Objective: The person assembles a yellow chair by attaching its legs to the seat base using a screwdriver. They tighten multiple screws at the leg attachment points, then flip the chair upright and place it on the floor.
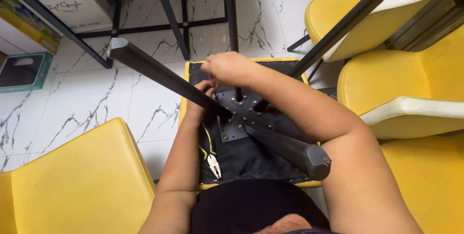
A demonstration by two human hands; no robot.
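A yellow chair lies upturned in front of me, its black fabric underside (pixel 251 159) facing up. A dark metal mounting plate (pixel 237 123) with several bolts joins black legs that stick up: one to the upper left (pixel 154 69), one to the upper right (pixel 338 26), one toward me (pixel 295 149). My right hand (pixel 227 68) is closed above the plate on a thin dark tool shaft (pixel 238 94) that points down at a bolt. My left hand (pixel 203 90) curls around the base of the upper-left leg. Pliers (pixel 212 161) with yellow-trimmed handles lie on the fabric beside my left forearm.
Yellow chairs surround me: one at the lower left (pixel 82 181), two at the right (pixel 401 84) and one at the top right (pixel 382 7). A black table frame (pixel 169 11) stands on the white marble floor (pixel 92 98). A teal box (pixel 24 69) sits at the left.
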